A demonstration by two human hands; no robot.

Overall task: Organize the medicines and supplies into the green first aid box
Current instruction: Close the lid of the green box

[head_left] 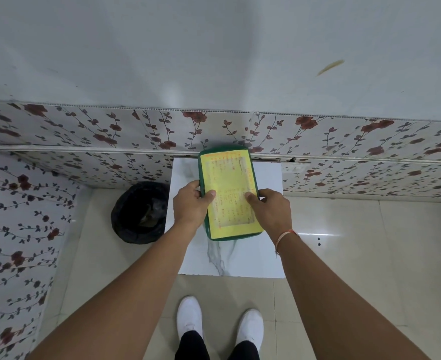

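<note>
Box: green first aid box (206,162) with yellow label (229,193) on its closed lid, above white marbled table (266,245), far centre.
Left hand (191,203): fingers clamped on the box's left edge.
Right hand (271,207): fingers clamped on its right edge.
Bin (136,214): black, left of table.

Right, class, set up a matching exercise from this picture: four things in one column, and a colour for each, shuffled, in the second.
Things:
1. box
2. label
3. bin bag
4. shoes

Colours:
A. black
B. white
C. green
D. yellow

Pairs: 1-C, 2-D, 3-A, 4-B. The left hand and right hand both hold the box.
</note>
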